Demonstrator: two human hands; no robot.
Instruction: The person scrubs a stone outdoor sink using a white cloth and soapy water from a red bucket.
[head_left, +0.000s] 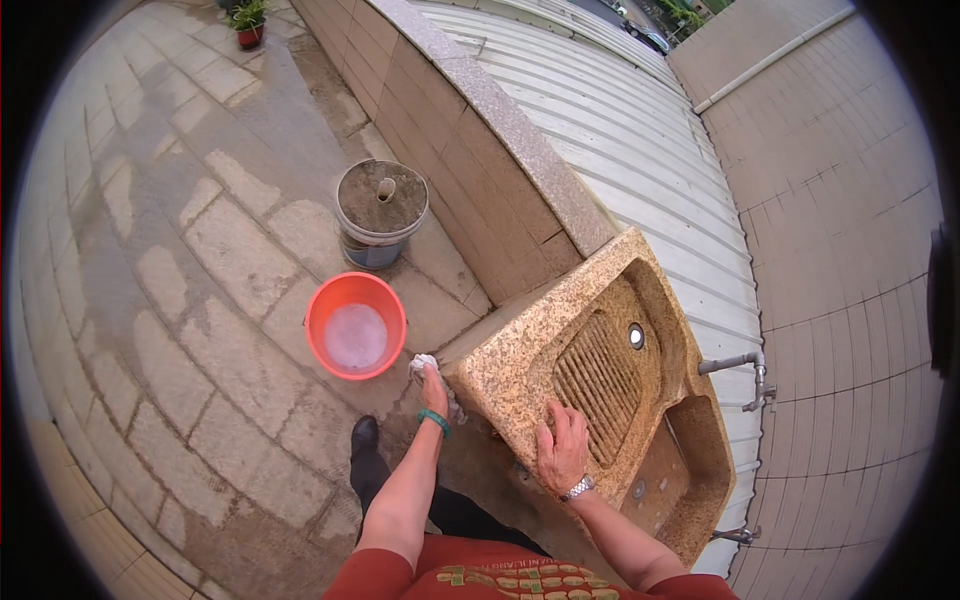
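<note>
A crumpled whitish cloth (424, 364) is in my left hand (434, 396), which wears a green bracelet. That hand is low beside the outer corner of a speckled stone laundry sink (499, 367). Whether the cloth touches the sink's side I cannot tell. My right hand (564, 454), with a metal watch at the wrist, rests on the sink's front ledge by the ribbed washboard (600, 375). It holds nothing, and its thumb is apart from the fingers. Left of the cloth, an orange-red plastic bucket (318, 307) stands on the paving with foamy water (355, 336) inside.
A soil-filled pail (377, 244) stands behind the bucket, near a low tiled wall (465, 165). The sink's deeper basin (660, 480) lies to my right, with a tap (757, 394) beyond. A potted plant (249, 26) stands far back on partly wet paving (232, 255).
</note>
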